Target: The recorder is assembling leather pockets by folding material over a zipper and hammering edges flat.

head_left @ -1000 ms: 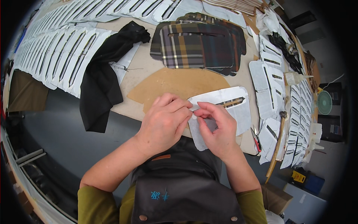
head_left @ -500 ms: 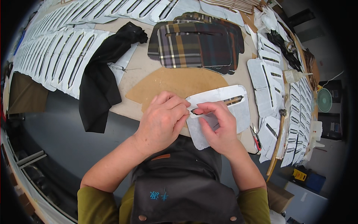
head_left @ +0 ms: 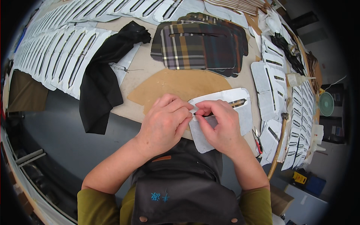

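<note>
A white-backed fabric panel with rounded corners lies at the table's front edge, its near part hanging over it. A long slot in it shows plaid cloth toward the right end. My left hand is closed at the panel's left edge, pinching the slot's left end between thumb and fingers. From the other side, my right hand brings thumb and forefinger together on a small dark bit of the slot edge. The fingers hide most of that end. Under the panel's far side lies a tan curved sheet.
Stacked plaid panels lie beyond the tan sheet. A black cloth drapes over the front edge at left. Rows of white slotted pieces cover the far left. Red-handled snips, a wooden-handled hammer and a glue bottle are at right.
My right thumb and forefinger have closed from a wider gap onto the slot's left end. My left hand keeps its hold. The whole view has shifted slightly.
</note>
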`<action>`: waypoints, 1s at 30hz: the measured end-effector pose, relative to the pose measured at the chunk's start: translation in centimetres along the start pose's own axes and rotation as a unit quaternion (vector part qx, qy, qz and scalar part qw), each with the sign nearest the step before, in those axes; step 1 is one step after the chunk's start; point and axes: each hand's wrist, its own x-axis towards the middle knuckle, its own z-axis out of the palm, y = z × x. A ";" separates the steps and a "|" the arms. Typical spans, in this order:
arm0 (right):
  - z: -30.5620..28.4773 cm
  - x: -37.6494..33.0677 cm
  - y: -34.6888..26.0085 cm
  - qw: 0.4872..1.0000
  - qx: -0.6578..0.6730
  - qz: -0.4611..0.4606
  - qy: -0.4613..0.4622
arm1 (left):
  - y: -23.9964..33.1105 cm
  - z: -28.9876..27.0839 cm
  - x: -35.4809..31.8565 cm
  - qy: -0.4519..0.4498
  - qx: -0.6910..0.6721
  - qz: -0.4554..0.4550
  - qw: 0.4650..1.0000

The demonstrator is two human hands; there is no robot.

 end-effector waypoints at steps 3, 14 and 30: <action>-0.2 0.7 -0.6 0.999 -0.041 -0.026 -0.017 | 0.0 0.0 0.0 0.008 -0.008 0.003 1.000; 0.1 1.0 -1.0 0.997 -0.070 0.033 -0.027 | 0.0 0.1 0.0 0.022 -0.014 0.004 1.000; 1.5 -1.0 -0.7 0.996 -0.018 0.058 0.066 | -0.3 0.4 -0.2 0.028 -0.015 0.008 0.999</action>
